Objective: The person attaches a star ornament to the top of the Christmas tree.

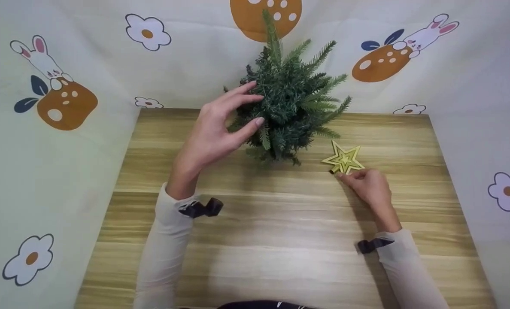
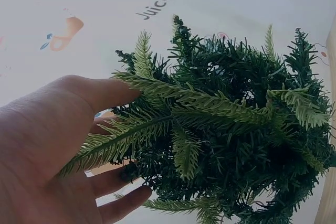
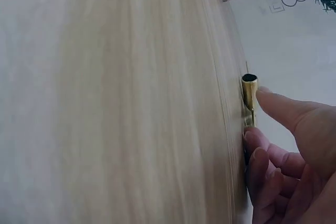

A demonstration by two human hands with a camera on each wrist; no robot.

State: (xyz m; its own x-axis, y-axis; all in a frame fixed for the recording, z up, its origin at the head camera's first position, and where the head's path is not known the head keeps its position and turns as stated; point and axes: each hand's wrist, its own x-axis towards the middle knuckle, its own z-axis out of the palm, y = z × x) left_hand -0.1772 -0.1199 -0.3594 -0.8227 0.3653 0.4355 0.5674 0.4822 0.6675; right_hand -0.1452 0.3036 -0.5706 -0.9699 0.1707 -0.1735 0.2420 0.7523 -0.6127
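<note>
Head view shows our right hand [image 1: 373, 186] pinching the gold star [image 1: 345, 159] at the table [image 1: 280, 240]; our left hand [image 1: 214, 128], fingers parted at the tree [image 1: 287, 103], grips nothing. Star and tree are apart, so we judge joining them remains undone.

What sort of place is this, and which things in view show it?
Probably a small screened-off work booth: a wood-grain surface has a pale backdrop, printed with flowers and rabbits, around three sides. The artificial-looking tree and gold star suggest it is used for decorating.
</note>
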